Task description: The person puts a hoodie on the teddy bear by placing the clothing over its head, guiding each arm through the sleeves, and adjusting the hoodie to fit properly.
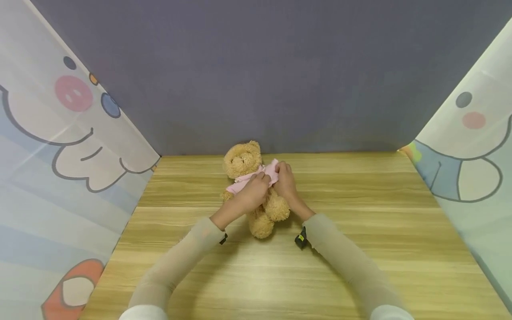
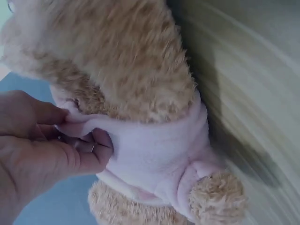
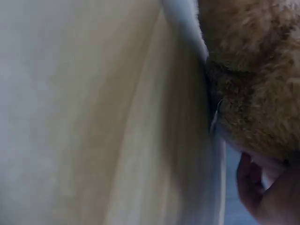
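A tan plush teddy bear point(image 1: 242, 160) lies on its back on the wooden table, head toward the dark panel. It wears a pink shirt point(image 1: 271, 170), which covers much of its torso in the left wrist view. Thumb and fingers of my left hand point(image 1: 256, 192) pinch the shirt's lower hem point(image 2: 77, 125) at the bear's front. On the bear's right side in the head view, my right hand point(image 1: 285, 181) grips the shirt's edge. The right wrist view is dim and blurred; that hand's curled fingers point(image 3: 243, 180) show beside pink cloth under the fur.
The wood-grain table point(image 1: 360, 200) extends around the bear. A dark grey panel point(image 1: 280, 80) rises behind it. Cartoon-printed curtains point(image 1: 36, 178) flank both sides. A black wrist camera point(image 1: 301, 239) hangs at the right sleeve.
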